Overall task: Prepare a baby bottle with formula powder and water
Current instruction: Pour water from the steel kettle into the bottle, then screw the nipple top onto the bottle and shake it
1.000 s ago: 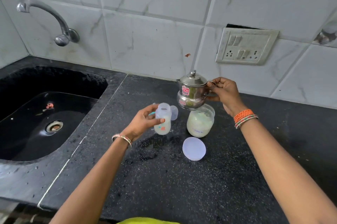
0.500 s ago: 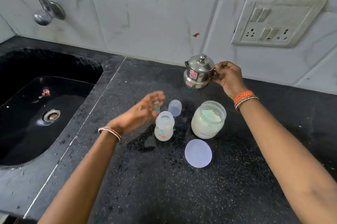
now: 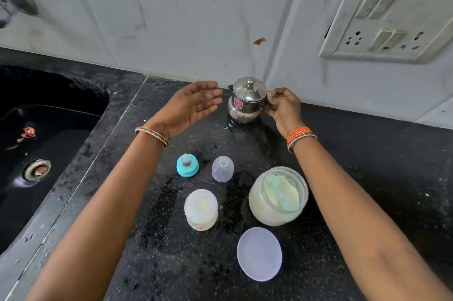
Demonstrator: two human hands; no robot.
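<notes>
The small clear baby bottle (image 3: 201, 210) stands uncapped on the black counter (image 3: 367, 166), with pale contents inside. Behind it lie its teal nipple ring (image 3: 187, 165) and clear dome cap (image 3: 222, 168). An open jar of formula powder (image 3: 279, 195) stands to the bottle's right, its round lid (image 3: 259, 253) flat in front. The steel kettle (image 3: 247, 100) stands on the counter near the wall. My right hand (image 3: 283, 107) holds the kettle's handle. My left hand (image 3: 193, 104) hovers with fingers straight, just left of the kettle, touching nothing.
A black sink (image 3: 36, 143) with a drain lies at the left, and a tap (image 3: 14, 4) sticks out of the tiled wall above it. A switch and socket plate (image 3: 387, 18) is on the wall at the right. The counter surface looks wet around the bottle.
My right hand lowered the kettle onto the counter by the wall. My left hand let go of the bottle and rose toward the kettle. The camera moved closer and tilted down.
</notes>
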